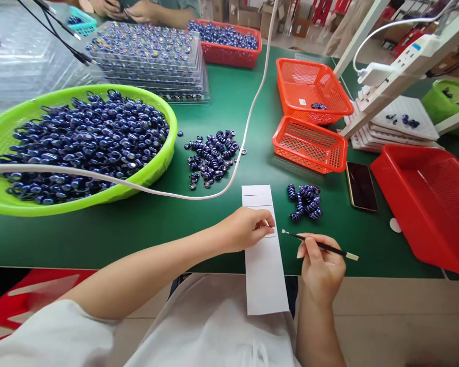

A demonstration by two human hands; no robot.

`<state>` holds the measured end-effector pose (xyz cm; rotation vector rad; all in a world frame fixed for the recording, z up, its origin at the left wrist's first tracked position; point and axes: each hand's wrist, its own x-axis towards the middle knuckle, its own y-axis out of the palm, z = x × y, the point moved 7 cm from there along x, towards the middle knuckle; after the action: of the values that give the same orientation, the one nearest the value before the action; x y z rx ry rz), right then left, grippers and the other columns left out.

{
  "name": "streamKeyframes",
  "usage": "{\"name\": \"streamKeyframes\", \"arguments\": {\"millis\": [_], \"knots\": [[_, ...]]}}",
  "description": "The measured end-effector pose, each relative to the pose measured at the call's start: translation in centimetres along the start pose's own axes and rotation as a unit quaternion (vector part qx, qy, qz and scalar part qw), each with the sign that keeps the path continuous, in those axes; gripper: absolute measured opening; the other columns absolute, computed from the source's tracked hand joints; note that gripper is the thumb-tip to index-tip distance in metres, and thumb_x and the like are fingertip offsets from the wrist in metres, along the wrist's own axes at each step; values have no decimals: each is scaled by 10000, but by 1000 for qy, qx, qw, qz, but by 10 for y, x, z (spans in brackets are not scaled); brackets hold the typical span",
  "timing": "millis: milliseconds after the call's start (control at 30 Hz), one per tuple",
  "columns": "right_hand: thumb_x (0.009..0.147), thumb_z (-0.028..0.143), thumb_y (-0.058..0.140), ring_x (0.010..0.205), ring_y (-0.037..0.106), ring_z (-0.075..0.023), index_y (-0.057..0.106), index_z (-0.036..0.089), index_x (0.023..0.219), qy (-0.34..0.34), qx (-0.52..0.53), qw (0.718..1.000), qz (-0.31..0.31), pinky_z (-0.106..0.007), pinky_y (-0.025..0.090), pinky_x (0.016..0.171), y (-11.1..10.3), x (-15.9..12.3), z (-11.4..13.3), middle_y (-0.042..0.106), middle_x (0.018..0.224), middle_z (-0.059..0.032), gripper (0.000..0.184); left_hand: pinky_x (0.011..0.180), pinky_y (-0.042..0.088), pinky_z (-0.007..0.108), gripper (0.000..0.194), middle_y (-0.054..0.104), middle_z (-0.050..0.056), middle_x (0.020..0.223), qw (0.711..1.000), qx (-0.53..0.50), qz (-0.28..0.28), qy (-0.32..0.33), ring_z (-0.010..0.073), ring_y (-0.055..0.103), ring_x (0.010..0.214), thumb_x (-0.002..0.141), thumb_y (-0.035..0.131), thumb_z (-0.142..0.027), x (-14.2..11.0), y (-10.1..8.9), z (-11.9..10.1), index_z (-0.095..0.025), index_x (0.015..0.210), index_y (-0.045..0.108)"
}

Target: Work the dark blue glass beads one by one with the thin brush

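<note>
A long white paper strip [266, 280] with dark cross lines lies before me and hangs over the table's front edge. My left hand [245, 229] rests on it, fingers curled in a pinch; whatever they hold, if anything, is hidden. Between the thumb and fingers of my right hand [323, 265] is a thin black stick tool [325, 246] with pale ends, its small tip pointing left towards the strip. Beyond my right hand sits a small heap of dark blue, shiny coiled pieces [306, 201]. A looser pile of similar pieces [214, 155] lies beyond my left hand.
A green basket [172, 137] full of dark blue pieces stands left. A white cable [248, 122] crosses the table. Stacked clear trays [204, 94], orange baskets [309, 145], a phone [361, 186] and a red bin [413, 204] surround the work area. Another person's hands [141, 11] are opposite.
</note>
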<state>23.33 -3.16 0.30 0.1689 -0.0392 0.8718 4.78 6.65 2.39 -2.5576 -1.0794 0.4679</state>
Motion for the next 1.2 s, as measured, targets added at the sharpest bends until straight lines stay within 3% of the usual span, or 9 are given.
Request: {"name": "streamKeyframes", "arguments": {"millis": [167,333,500,700,900,1033,1200], "knots": [[801,283,763,461,560,-96,636,174,828,-13,-14,1000,-3,-257,473,460,3,-2,-5,727,806,-45,170,612,459,207,197,728,22,774,996,-90,2,-3,115,613,658,871,597,-213,12,16,14,-163,1003,734],[793,306,767,455,574,-107,648,171,815,-14,-49,999,-3,-260,480,434,7,-5,-1,734,808,-59,181,558,447,206,281,673,-3,682,993,-113,27,-32,102,556,562,864,642,-271,9,17,22,-139,1100,721],[792,287,771,452,569,-101,665,169,808,-11,-46,999,-4,-253,474,437,7,-6,0,735,806,-55,159,649,489,216,319,712,21,796,996,-85,18,-8,125,625,695,800,725,-217,8,14,18,-140,1109,728],[804,274,769,488,596,-111,682,169,853,0,-62,998,7,-264,492,472,7,-10,-3,739,845,-62,144,632,494,209,258,704,9,764,998,-39,-21,34,114,619,655,792,738,-194,6,16,16,-154,1046,738],[810,275,763,484,591,-108,673,169,855,-11,-62,998,-4,-259,493,465,5,-10,-2,735,837,-57,145,628,490,211,256,704,35,814,995,-4,-32,93,116,609,669,866,639,-211,3,17,10,-151,1104,713],[803,264,768,467,580,-104,674,167,836,-23,-53,998,-10,-254,482,446,6,-9,-1,735,824,-56,139,643,486,212,300,699,51,863,991,27,-34,127,116,605,686,876,551,-137,1,18,4,-148,1140,693],[799,258,769,458,578,-103,670,170,822,-29,-51,998,-15,-253,478,439,6,-9,1,735,822,-54,134,664,500,226,233,692,51,843,989,42,-33,138,132,618,702,906,606,-218,1,18,3,-145,1109,695]]}}
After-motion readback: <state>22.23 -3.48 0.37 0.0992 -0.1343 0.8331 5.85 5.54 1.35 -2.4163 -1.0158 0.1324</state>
